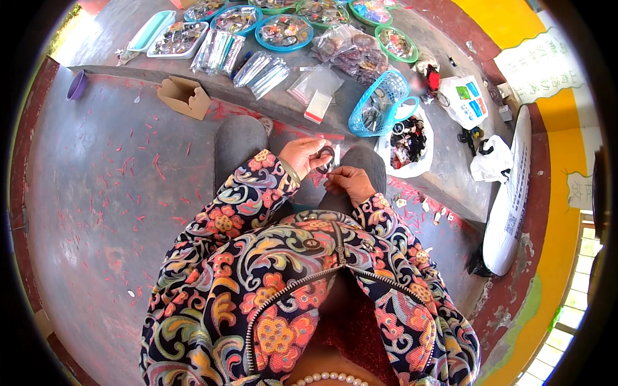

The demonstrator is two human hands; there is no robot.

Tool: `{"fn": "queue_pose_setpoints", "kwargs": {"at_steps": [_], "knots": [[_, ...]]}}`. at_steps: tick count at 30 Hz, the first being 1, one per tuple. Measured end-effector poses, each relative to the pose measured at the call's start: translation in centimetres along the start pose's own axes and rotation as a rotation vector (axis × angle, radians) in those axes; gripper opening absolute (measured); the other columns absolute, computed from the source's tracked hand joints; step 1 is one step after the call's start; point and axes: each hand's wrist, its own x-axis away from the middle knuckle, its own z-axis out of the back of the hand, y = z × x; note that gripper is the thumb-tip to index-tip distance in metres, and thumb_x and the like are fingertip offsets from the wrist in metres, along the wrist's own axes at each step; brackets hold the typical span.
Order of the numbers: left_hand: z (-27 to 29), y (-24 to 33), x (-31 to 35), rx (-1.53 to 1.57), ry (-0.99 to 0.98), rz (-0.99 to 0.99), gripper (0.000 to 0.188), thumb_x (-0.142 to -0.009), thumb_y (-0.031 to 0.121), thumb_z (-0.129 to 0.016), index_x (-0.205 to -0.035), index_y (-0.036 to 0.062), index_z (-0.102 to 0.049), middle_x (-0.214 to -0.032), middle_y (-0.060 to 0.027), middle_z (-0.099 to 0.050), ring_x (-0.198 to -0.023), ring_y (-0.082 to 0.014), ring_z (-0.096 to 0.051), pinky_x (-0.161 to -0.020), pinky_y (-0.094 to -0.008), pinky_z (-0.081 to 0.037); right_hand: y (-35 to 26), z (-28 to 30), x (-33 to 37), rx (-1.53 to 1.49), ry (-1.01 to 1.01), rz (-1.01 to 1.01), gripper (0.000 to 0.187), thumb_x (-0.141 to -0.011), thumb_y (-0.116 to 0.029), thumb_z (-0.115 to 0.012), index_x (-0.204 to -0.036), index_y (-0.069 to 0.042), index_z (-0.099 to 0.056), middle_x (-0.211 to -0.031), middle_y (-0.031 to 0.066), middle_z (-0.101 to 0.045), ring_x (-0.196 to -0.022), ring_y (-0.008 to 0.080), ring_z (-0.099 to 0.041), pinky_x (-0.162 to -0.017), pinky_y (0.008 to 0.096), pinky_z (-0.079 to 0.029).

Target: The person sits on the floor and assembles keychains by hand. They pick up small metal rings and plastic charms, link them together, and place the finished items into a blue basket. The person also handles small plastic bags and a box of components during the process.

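Observation:
Above my lap, my left hand (301, 156) is closed, its thumb and fingers pinching a dark loop that looks like a hair tie (328, 152). Just below and to the right, my right hand (353, 184) is closed too, with its fingertips pressed together near the lower end of the loop. What those fingertips hold is too small to make out. Behind the hands, a clear plastic bag with a red top edge (333, 137) shows between my knees, partly hidden by them.
Ahead on a raised ledge lie a blue basket (380, 106), a white bag of dark and red pieces (407, 168), clear bags (315, 83), packets of thin sticks (261, 72) and several round trays (284, 32). A cardboard box (184, 98) stands left of my knees. Red scraps litter the floor.

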Motion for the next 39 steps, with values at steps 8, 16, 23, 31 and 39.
{"fn": "queue_pose_setpoints", "kwargs": {"at_steps": [8,16,23,31,39], "knots": [[0.0,-0.6,-0.3,-0.062,0.066,-0.055,0.018,-0.083,0.005,-0.050,-0.093,-0.0092,-0.054,-0.097,-0.0170,-0.057,-0.092,-0.0234,-0.056,-0.078,-0.0264,-0.049,0.3,0.2,-0.2,0.111,-0.081,-0.095,0.018,-0.078,-0.010,-0.057,-0.087,0.005,-0.058,-0.075,0.0132,-0.063,-0.062,0.0169,-0.060,-0.058,0.0246,-0.047],[0.5,-0.9,-0.9,-0.091,0.136,-0.149,0.019,-0.084,0.005,-0.049,-0.097,-0.0087,-0.052,-0.095,-0.0164,-0.057,-0.089,-0.0227,-0.057,-0.079,-0.0274,-0.049,-3.0,-1.0,1.3,0.961,-0.002,0.343,0.023,-0.071,-0.024,-0.057,-0.079,-0.003,-0.062,-0.069,0.0146,-0.059,-0.066,0.0292,-0.057,-0.062,0.0338,-0.044],[-1.1,-0.9,0.0,-0.310,0.070,-0.096,0.022,-0.085,0.005,-0.044,-0.100,-0.0091,-0.051,-0.093,-0.0130,-0.057,-0.085,-0.0176,-0.057,-0.077,-0.0243,-0.048,-6.0,-3.1,1.4,0.967,0.495,0.919,0.012,-0.072,-0.010,-0.058,-0.083,-0.009,-0.062,-0.075,0.0074,-0.057,-0.070,0.0259,-0.057,-0.059,0.0322,-0.045],[-0.1,-1.5,-0.5,-0.725,-0.077,-0.246,0.018,-0.083,0.003,-0.045,-0.093,-0.0058,-0.056,-0.081,-0.0078,-0.060,-0.071,-0.0097,-0.057,-0.062,-0.0210,-0.047,-5.2,-3.2,0.6,1.053,0.505,0.913,0.008,-0.070,-0.010,-0.058,-0.078,-0.009,-0.061,-0.073,0.0065,-0.056,-0.069,0.0258,-0.056,-0.058,0.0335,-0.045],[-0.5,-1.3,-0.2,-0.927,-0.115,-0.272,0.017,-0.082,0.007,-0.047,-0.091,-0.0038,-0.057,-0.076,-0.0126,-0.059,-0.069,-0.0127,-0.058,-0.062,-0.0256,-0.046,-4.9,-3.0,0.6,1.248,0.521,0.927,0.009,-0.072,-0.011,-0.056,-0.079,-0.008,-0.059,-0.073,0.0077,-0.056,-0.067,0.0268,-0.055,-0.059,0.0348,-0.045]]}}
